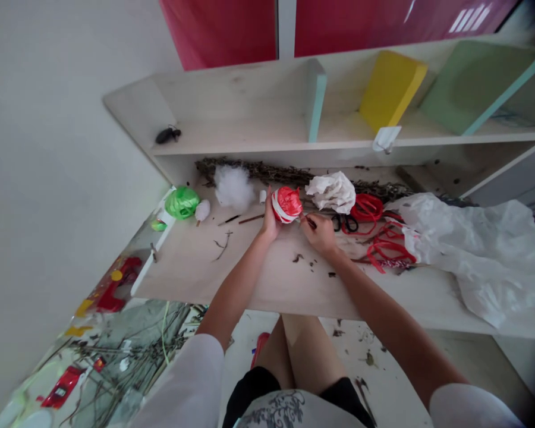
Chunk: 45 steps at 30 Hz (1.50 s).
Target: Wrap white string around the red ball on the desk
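My left hand (271,223) is closed around the left side of a ball (288,204) wrapped in red plastic with white bands. Against the ball's lower right, my right hand (321,233) is closed on a thin brown stick (311,222); whether the stick joins the ball is hidden. Just beyond the right hand lie black-handled scissors (348,223) and a crumpled white paper (332,192). White fluffy stuffing (233,188) and a small white ball on a stick (202,210) rest to the left, near a green plastic bundle (182,203).
Red ribbon (368,208) and a large white plastic bag (481,249) cover the desk's right. Dry twigs (267,172) run along the back beneath a shelf (249,142). Toys, including a red car (63,386), and loose sticks (129,356) lie at lower left.
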### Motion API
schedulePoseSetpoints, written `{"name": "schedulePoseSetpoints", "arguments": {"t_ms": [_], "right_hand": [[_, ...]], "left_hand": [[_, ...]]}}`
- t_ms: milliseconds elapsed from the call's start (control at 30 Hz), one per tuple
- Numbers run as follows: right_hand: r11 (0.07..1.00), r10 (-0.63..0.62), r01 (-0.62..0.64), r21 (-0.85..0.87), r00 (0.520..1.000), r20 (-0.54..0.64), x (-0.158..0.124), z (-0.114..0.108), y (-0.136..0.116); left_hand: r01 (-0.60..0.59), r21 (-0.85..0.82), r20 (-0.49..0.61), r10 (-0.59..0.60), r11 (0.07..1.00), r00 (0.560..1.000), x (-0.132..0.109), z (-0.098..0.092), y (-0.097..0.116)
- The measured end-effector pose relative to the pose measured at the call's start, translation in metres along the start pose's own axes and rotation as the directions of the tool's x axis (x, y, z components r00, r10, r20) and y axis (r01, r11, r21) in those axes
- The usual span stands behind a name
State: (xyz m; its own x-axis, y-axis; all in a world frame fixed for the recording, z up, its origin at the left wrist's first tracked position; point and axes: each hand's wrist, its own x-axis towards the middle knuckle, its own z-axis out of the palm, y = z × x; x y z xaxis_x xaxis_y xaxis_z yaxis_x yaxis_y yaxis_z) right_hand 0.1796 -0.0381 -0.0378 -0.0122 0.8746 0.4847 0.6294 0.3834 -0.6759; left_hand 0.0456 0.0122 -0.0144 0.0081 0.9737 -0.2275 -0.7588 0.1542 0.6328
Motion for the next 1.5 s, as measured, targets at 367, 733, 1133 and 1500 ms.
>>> {"name": "schedulePoseSetpoints", "arguments": {"t_ms": [367,733,1133,1500], "right_hand": [[0.994,0.099,-0.093,0.059,0.988,-0.116,0.005,-0.001,0.006],[0.968,0.176,-0.139,0.209,0.969,-0.172,0.009,-0.003,0.000],[0.976,0.160,-0.123,0.181,0.965,-0.208,0.009,-0.004,0.001],[0.980,0.140,-0.106,0.169,0.969,-0.203,0.008,-0.003,0.003]], "left_hand": [[0.426,0.033,0.175,-0.425,0.904,0.888,0.003,-0.016,0.030],[0.583,0.124,0.089,-0.594,0.803,0.799,-0.008,-0.005,0.042],[0.598,0.167,0.209,-0.621,0.784,0.756,-0.018,-0.010,0.032],[0.660,0.143,0.328,-0.664,0.738,0.672,-0.021,-0.018,0.030]]}}
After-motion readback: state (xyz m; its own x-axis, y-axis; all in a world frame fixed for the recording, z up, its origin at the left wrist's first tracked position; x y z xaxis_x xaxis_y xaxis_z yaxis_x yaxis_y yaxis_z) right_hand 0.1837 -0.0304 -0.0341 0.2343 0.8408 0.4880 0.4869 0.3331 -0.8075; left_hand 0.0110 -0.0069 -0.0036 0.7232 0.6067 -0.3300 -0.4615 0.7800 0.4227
